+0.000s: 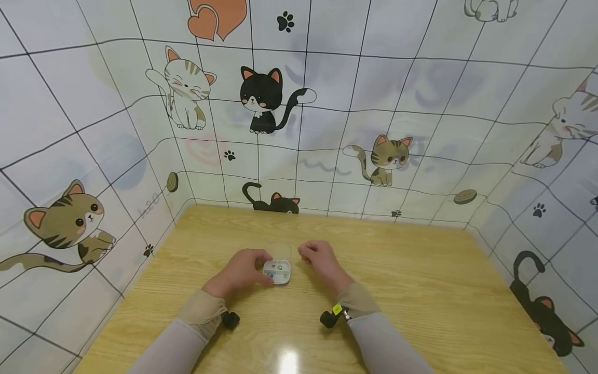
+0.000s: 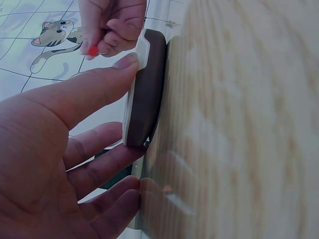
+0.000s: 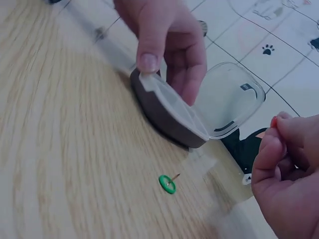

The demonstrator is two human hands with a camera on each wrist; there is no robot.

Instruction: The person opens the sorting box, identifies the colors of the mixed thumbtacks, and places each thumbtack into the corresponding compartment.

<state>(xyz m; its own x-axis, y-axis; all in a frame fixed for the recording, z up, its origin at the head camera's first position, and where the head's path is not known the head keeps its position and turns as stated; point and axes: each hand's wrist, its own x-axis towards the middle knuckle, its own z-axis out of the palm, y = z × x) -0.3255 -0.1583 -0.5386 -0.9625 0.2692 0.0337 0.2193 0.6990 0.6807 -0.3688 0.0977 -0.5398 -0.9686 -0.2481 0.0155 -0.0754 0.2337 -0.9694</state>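
Observation:
A small box (image 1: 280, 283) stands on the table with its clear lid (image 3: 227, 99) swung back. It has a dark base and a white insert, whose compartments hold small coloured pieces. My left hand (image 1: 244, 267) holds the box at its left side, thumb on the near rim and fingers across the far side. To the right of the box, raised above the table, my right hand (image 1: 323, 259) pinches a red thumbtack (image 3: 273, 121), mostly hidden by thumb and forefinger. In the right wrist view a green thumbtack (image 3: 167, 184) lies on the wood, near the box, its pin sticking up at a slant.
The wood-grain table (image 1: 397, 280) is enclosed at the back and sides by a wall covering (image 1: 327, 124) printed with cats and a grid. Glare brightens the table's near edge.

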